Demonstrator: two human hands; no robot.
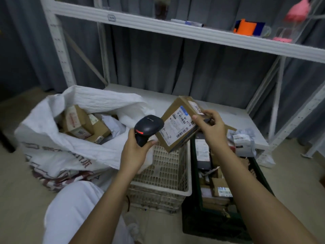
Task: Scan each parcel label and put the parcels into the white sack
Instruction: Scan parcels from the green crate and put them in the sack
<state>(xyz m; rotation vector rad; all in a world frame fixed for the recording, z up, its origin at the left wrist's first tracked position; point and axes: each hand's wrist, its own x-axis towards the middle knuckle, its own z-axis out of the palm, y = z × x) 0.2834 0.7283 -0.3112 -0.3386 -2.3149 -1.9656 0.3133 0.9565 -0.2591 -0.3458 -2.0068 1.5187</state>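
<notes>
Scanning: I see my left hand (135, 152) curled round the grip of the black scanner (148, 128), a red light lit on its head, which points toward the parcel.
Parcel: my right hand (213, 128) pinches a brown cardboard box (177, 124) at its upper right edge, thumb on the labelled face, and holds it tilted above the crates.
Label: white, with barcodes; I read "NOTE", "M1" and "A21B", plus a handwritten mark near its lower corner. The smaller print is too blurred.
White sack (70, 148): open on the floor to the left, red printed characters on its side, several cardboard parcels (79, 124) inside; one shows "1001".
White crate (168, 175): directly under the held box.
Dark crate (219, 205): just right of it, filled with more labelled parcels.
Shelf (175, 30): behind, carrying an orange-and-blue item.
</notes>
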